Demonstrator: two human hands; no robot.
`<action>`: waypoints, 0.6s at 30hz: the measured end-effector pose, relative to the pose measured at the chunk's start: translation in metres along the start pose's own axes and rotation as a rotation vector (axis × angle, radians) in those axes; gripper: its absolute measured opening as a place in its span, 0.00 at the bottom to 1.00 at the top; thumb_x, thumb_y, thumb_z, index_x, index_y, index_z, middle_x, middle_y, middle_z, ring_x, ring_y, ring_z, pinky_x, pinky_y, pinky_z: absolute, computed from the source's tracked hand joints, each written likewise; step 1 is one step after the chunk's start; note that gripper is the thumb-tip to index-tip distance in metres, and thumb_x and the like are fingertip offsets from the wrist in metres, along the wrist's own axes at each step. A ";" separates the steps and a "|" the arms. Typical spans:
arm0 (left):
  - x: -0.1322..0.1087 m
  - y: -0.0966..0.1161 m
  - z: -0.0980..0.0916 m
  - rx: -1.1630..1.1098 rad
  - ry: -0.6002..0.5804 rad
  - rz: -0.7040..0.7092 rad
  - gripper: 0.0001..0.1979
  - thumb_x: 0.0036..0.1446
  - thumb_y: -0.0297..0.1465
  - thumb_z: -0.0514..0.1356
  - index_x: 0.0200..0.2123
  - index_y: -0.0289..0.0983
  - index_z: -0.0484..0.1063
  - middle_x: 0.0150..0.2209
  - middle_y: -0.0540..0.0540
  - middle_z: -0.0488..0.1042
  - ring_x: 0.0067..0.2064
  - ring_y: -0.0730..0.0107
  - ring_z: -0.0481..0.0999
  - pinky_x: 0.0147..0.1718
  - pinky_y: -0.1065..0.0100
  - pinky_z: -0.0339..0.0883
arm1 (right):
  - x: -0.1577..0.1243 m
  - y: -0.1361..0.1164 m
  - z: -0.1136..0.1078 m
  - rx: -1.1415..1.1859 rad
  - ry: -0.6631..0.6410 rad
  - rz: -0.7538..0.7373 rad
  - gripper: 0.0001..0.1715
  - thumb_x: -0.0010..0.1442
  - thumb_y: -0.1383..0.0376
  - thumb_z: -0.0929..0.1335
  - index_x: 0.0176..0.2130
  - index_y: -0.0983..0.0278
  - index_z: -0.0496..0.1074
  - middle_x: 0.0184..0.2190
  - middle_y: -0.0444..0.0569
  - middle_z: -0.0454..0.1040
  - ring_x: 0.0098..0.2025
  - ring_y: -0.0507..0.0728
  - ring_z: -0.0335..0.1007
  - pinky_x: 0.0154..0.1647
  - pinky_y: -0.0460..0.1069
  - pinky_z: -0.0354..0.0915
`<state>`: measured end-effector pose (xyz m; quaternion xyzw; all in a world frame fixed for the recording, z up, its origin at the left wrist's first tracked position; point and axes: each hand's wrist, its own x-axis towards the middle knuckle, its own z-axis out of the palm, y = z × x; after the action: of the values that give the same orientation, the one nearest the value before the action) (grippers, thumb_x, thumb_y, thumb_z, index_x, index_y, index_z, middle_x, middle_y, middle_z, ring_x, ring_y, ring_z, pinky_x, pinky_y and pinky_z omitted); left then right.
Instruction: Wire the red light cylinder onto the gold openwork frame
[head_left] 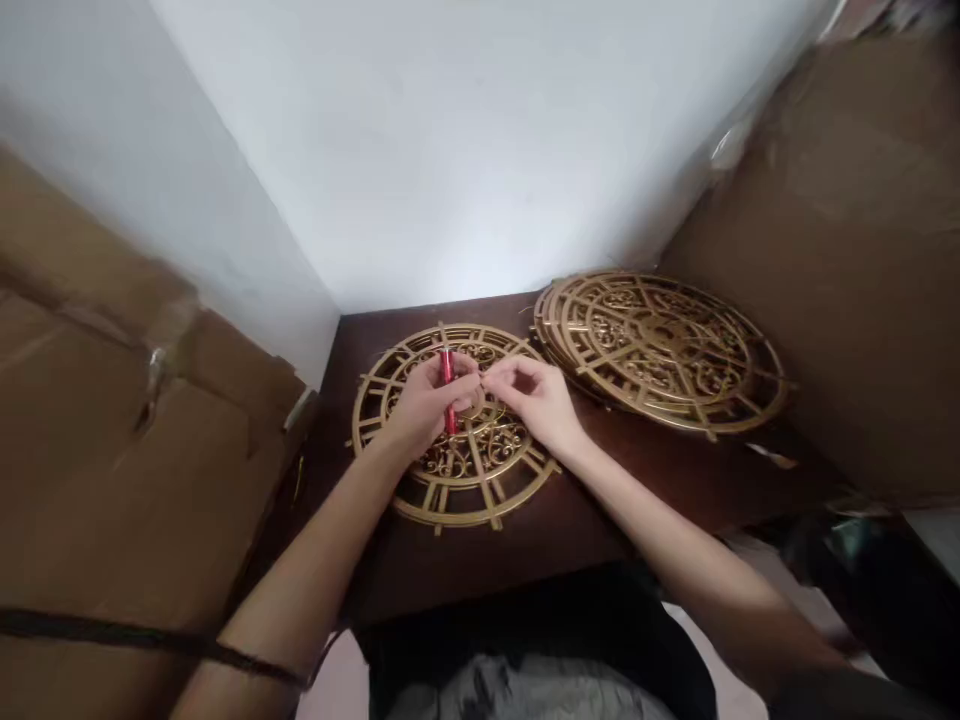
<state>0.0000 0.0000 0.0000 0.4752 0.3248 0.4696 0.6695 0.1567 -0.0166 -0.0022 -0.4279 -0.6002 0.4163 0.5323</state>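
Observation:
A round gold openwork frame [442, 517], with scrollwork and short spokes past its rim, lies flat on the dark brown table [420, 575]. Over its middle, my left hand [431, 400] is closed around a slim red cylinder [451, 418] with a silvery end, held nearly upright. My right hand [536, 395] is beside it, thumb and fingertips pinched together and almost meeting the left fingertips. Whatever is in that pinch is too small to make out. Both hands hide part of the frame's centre.
Several similar gold frames [667, 350] are stacked at the right back of the table. Large cardboard boxes [112, 500] stand at the left, with more cardboard [847, 250] at the right. A white wall [465, 150] rises behind the table.

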 end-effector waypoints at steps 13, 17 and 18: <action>0.000 0.001 0.002 -0.019 0.022 0.001 0.06 0.48 0.24 0.64 0.32 0.33 0.70 0.22 0.53 0.61 0.21 0.85 0.59 0.21 0.78 0.52 | 0.001 -0.006 0.003 0.101 -0.025 0.074 0.12 0.50 0.60 0.72 0.30 0.67 0.72 0.23 0.44 0.71 0.26 0.49 0.65 0.31 0.46 0.62; 0.000 0.003 0.003 -0.057 0.018 0.001 0.06 0.49 0.23 0.63 0.32 0.33 0.70 0.21 0.54 0.60 0.20 0.86 0.58 0.20 0.78 0.51 | 0.000 -0.005 0.003 0.107 -0.067 0.097 0.11 0.49 0.62 0.73 0.30 0.68 0.74 0.24 0.46 0.74 0.26 0.49 0.67 0.31 0.46 0.64; 0.000 0.003 0.003 -0.063 0.020 0.000 0.06 0.49 0.23 0.63 0.32 0.33 0.69 0.21 0.54 0.60 0.20 0.86 0.58 0.20 0.78 0.51 | 0.000 -0.005 0.003 0.114 -0.074 0.107 0.11 0.48 0.62 0.73 0.30 0.68 0.74 0.24 0.46 0.74 0.26 0.49 0.67 0.31 0.46 0.64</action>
<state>0.0014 -0.0007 0.0040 0.4491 0.3164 0.4843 0.6809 0.1535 -0.0180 0.0018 -0.4124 -0.5713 0.4931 0.5102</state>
